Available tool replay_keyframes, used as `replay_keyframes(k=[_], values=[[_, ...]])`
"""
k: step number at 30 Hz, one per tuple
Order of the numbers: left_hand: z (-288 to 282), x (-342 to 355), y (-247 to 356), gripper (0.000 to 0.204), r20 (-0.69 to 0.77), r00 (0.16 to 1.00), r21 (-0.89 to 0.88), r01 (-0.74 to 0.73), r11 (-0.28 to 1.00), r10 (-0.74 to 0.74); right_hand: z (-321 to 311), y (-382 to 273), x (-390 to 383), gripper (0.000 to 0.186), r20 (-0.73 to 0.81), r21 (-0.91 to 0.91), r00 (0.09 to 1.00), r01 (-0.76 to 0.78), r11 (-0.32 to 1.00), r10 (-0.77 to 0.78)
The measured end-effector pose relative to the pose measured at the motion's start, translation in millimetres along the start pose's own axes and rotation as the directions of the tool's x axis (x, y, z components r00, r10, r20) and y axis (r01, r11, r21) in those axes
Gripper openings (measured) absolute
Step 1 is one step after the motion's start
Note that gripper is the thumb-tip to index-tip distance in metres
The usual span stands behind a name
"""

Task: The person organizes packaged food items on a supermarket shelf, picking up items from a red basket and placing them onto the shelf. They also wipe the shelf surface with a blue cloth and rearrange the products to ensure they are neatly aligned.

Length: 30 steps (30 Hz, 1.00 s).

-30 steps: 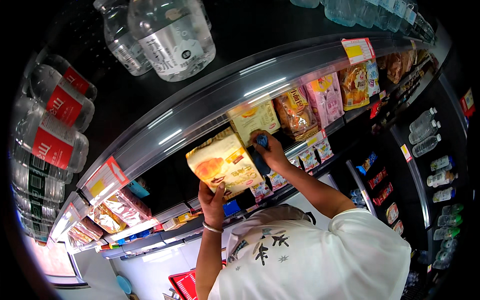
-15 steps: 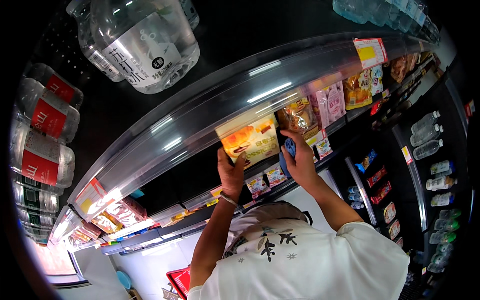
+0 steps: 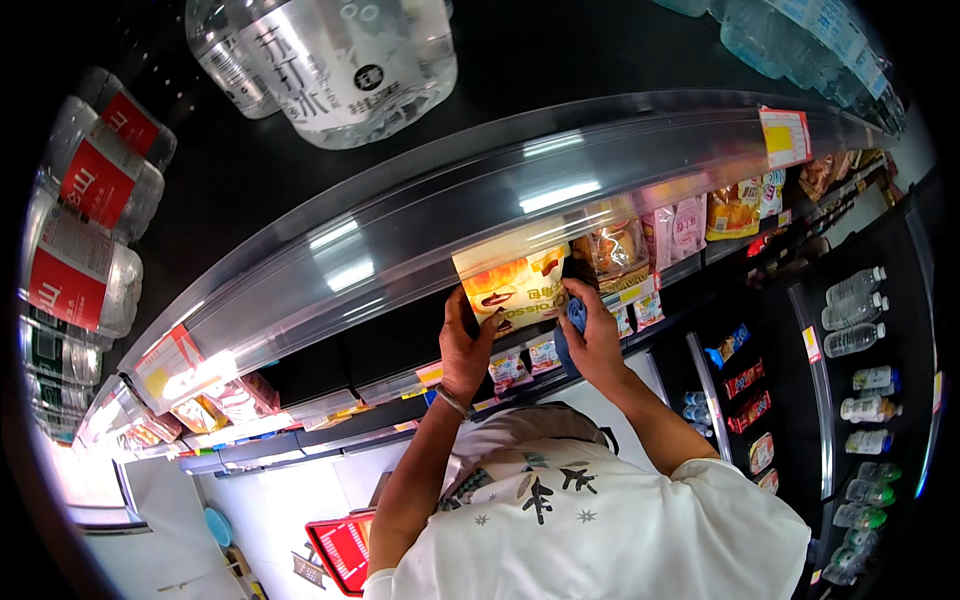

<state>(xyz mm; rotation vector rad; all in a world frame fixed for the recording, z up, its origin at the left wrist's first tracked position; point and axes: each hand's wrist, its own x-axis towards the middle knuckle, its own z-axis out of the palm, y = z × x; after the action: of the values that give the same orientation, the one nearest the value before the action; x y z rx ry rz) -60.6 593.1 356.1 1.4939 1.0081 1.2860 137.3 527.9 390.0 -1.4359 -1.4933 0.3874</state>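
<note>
A yellow croissant package stands tilted at the edge of a dark shelf, just under the clear front rail. My left hand grips its near left corner, thumb across the printed face. My right hand is closed around a crumpled blue cloth, its fingertips at the package's right edge. To the right of the package is a clear-wrapped bread. Beyond it are pink snack packs and an orange-yellow bag.
Large clear bottles stand on the shelf above, behind the clear rail. Red-labelled bottles are at the left. Small snack packs sit on a lower shelf. A red basket is on the floor. More bottles line shelves at the right.
The view has shifted slightly, so shelf and bottles sit differently in it. Both hands remain at the croissant package, and the blue cloth is still in my right hand.
</note>
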Motion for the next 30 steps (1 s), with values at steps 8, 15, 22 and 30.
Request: replay_keyframes(k=[8,15,22,30], values=[[-4,-1,28,0.057,0.033,0.995,0.040,0.092,0.995,-0.094,-5,11,8,0.053,0.073,0.028,0.997,-0.016,0.999,0.014],[-41,-37,46,0.044,-0.302,0.950,0.327,0.026,0.945,0.078,-22,-41,11,0.047,0.076,0.298,0.988,0.103,0.949,-0.131],[-111,-142,45,0.039,-0.592,0.765,0.566,0.171,0.807,0.253,41,-77,-12,0.038,0.527,0.536,0.789,-0.020,0.844,-0.316],[-168,-373,-59,0.043,-1.000,-0.008,0.014,0.635,0.772,0.024,101,-106,-48,0.035,0.749,0.498,0.546,-0.092,0.862,-0.375]])
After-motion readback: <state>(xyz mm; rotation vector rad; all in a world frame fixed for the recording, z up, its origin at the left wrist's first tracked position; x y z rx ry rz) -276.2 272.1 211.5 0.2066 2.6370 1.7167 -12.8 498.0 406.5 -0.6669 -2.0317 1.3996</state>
